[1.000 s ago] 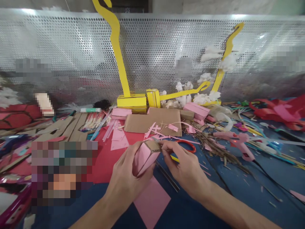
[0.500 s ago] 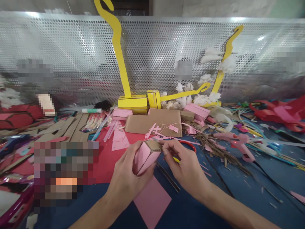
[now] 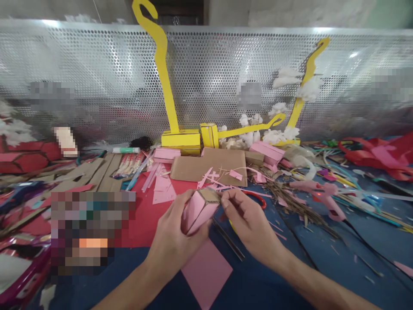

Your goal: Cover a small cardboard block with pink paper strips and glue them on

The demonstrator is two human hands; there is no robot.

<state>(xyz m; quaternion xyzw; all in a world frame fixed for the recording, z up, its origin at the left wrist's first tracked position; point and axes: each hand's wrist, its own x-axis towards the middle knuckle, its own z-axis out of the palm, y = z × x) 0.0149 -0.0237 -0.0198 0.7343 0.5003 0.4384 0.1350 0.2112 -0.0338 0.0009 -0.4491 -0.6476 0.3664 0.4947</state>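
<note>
A small cardboard box faced with pink paper sits tilted in my left hand, whose fingers wrap round it. Its top end shows bare brown cardboard. At the box's upper right edge, my right hand is closed with thumb and forefinger pinched together; what is between them, if anything, is hidden. Under the hands lies a pink paper sheet on the dark blue table. A dark thin rod rests between the hands, and red-handled scissors are partly hidden behind my right hand.
A pink glue gun with a black cord lies at right, near brown cardboard scraps. Behind stand a brown cardboard piece, pink boxes and yellow hook-shaped pieces before a perforated metal panel. Red paper lies left.
The view has shifted slightly. My left hand keeps its hold on the pink box, and my right fingers stay pinched at its edge, with only a slight movement.
</note>
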